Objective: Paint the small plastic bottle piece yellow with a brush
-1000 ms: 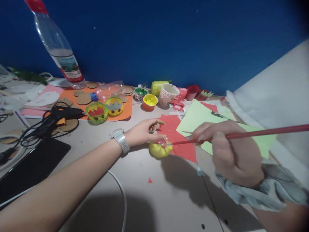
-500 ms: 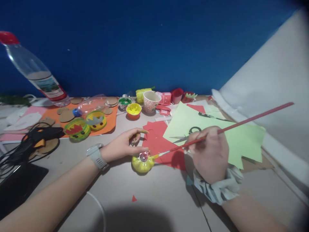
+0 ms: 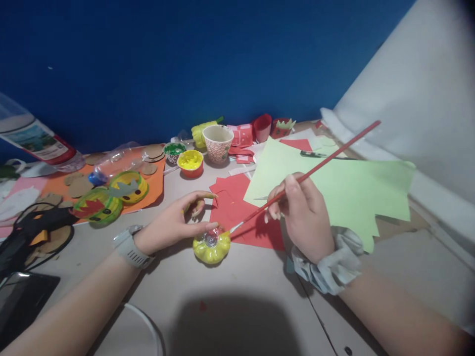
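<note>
A clear plastic bottle bottom [image 3: 211, 248], its lobed sides painted yellow, rests on the table in front of me. My left hand [image 3: 178, 217] is beside it with the thumb on its far rim. The other fingers are curved and apart from the thumb, with paint on the fingertips. My right hand [image 3: 302, 217] is closed around a long red paintbrush [image 3: 319, 170]. The brush tip meets the right edge of the bottle bottom. Yellow paint fills a small red-sided cup [image 3: 191, 170] further back.
Red paper [image 3: 256, 225] and light green paper [image 3: 345, 193] lie at the right, partly covering scissors. Behind stand a patterned paper cup [image 3: 218, 148] and a green paint cup [image 3: 174, 151]. At the left are two painted rings [image 3: 98, 210], cables [image 3: 40, 227], a phone [image 3: 27, 301] and a bottle [image 3: 40, 143].
My view has shifted slightly, so most things sit further left. The brush handle has tilted more upright, and its tip stays at the right edge of the bottle bottom. My left thumb keeps its place.
</note>
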`<act>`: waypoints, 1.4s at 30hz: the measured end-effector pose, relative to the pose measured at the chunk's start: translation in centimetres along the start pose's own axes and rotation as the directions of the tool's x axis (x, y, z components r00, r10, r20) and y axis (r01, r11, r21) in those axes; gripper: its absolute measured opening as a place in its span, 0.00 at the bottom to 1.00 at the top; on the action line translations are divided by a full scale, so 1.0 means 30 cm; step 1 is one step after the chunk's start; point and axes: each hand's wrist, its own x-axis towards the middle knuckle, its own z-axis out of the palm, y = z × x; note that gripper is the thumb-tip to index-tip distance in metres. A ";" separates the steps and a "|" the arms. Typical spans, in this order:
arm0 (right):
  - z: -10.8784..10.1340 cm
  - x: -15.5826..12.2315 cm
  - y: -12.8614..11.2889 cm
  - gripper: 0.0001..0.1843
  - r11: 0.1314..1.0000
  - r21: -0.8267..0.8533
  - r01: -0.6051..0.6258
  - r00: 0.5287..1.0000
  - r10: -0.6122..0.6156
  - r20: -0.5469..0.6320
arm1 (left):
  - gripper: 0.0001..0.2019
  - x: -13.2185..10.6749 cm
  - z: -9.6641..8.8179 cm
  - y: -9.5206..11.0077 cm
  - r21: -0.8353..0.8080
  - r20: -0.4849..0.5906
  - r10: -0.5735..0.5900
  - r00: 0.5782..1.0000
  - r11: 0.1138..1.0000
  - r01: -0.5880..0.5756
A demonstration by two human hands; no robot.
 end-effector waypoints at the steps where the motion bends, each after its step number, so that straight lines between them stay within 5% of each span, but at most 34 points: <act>1: -0.002 0.006 0.007 0.15 0.999 -0.031 -0.014 1.000 0.014 -0.006 | 0.25 0.000 -0.001 -0.002 -0.002 0.000 0.003 1.000 1.000 -0.003; 9: -0.007 0.032 0.050 0.16 0.990 0.040 -0.136 0.989 0.133 0.070 | 0.26 0.000 0.000 0.002 0.044 -0.006 -0.002 1.000 0.999 0.002; 38: -0.021 0.030 0.044 0.15 0.992 -0.005 -0.126 0.992 0.126 0.015 | 0.26 0.004 -0.003 -0.004 0.058 -0.003 0.013 1.000 0.998 -0.013; 42: -0.019 0.028 0.039 0.14 0.993 0.102 -0.054 0.998 0.056 -0.014 | 0.26 0.004 -0.005 -0.001 0.064 0.001 0.011 1.000 0.998 -0.011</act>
